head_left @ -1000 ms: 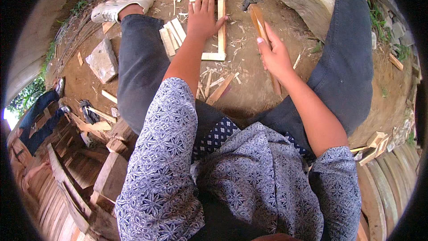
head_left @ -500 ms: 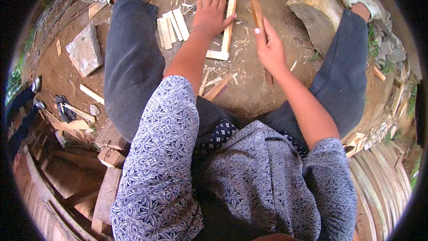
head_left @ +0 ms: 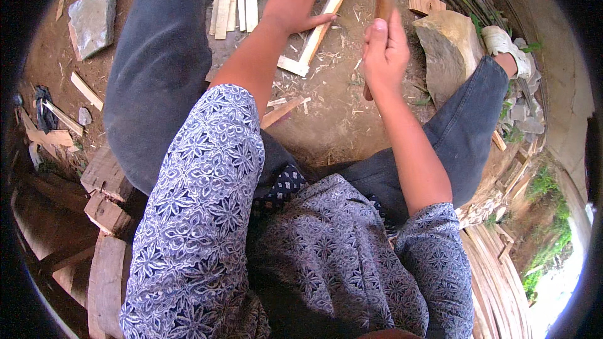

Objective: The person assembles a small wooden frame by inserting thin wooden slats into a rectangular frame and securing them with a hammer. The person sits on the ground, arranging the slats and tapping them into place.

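My left hand [head_left: 293,5] lies with spread fingers over a small frame of pale wooden strips [head_left: 319,32] on the ground, thumb touching its right-hand strip. The frame's top end is partly cut by the picture's upper edge. To the right, my right hand [head_left: 385,56] is wrapped round the wooden handle of a hammer [head_left: 382,1], held upright beside the frame. Motion blurs the upper handle, and the hammer's head cannot be made out. Several short pale strips [head_left: 232,7] lie side by side left of my left hand.
A large rock [head_left: 447,50] sits at the right by my leg, with a wood block [head_left: 426,2] behind it. A flat stone [head_left: 94,17] lies at the far left. Stacked timber [head_left: 107,172] stands beside my left leg. Shavings and a wood piece [head_left: 282,113] litter the ground.
My right hand has brought the hammer up and slightly right, and its head has blurred. The whole view has shifted and turned somewhat. My left hand stays on the frame.
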`<control>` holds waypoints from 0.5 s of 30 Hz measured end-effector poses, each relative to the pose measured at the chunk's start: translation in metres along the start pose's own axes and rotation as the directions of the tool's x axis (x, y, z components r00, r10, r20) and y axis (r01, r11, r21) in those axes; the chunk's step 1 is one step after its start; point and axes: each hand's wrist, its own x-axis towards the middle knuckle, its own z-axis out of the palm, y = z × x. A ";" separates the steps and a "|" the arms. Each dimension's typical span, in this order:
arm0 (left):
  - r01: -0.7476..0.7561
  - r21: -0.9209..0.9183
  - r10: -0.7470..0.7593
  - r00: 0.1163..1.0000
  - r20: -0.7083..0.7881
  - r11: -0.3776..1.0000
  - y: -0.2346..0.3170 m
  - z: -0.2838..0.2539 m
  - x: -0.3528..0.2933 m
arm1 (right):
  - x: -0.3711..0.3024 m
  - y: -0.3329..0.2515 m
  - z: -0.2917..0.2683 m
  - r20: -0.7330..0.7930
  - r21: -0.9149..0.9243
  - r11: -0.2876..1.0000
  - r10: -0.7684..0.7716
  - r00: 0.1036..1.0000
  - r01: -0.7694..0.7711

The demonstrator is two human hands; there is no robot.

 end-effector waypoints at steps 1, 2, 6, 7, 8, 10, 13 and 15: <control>-0.007 0.010 0.007 1.000 0.014 1.000 0.000 -0.002 0.001 | -0.001 0.003 0.002 -0.030 -0.042 0.996 -0.081 0.996 0.080; -0.011 0.025 0.010 0.999 0.032 1.000 0.001 -0.005 0.001 | -0.002 0.009 0.003 -0.054 -0.081 0.984 -0.162 0.985 0.158; -0.003 -0.038 0.005 0.999 0.039 0.999 0.002 0.002 0.008 | 0.004 0.056 0.006 0.024 -0.388 0.906 -0.175 0.984 0.171; -0.021 -0.036 0.021 0.999 0.025 0.999 0.003 0.003 0.008 | 0.009 0.065 0.005 0.036 -0.442 0.890 -0.102 0.994 0.108; -0.024 -0.029 0.024 1.000 0.017 0.999 -0.001 0.005 0.006 | 0.016 0.058 0.008 -0.001 -0.317 0.947 -0.059 0.998 0.055; 0.014 -0.035 -0.012 0.998 0.059 0.999 -0.001 0.004 -0.003 | 0.009 0.015 0.007 -0.038 -0.060 0.994 0.086 0.996 -0.088; 0.017 -0.014 -0.016 0.997 0.077 1.000 -0.002 0.002 -0.004 | 0.003 -0.053 0.010 -0.105 0.217 0.971 -0.076 0.992 0.097; 0.023 -0.007 -0.022 0.996 0.090 1.000 -0.001 -0.004 -0.002 | 0.007 -0.005 0.006 -0.097 -0.114 0.960 -0.267 0.959 0.256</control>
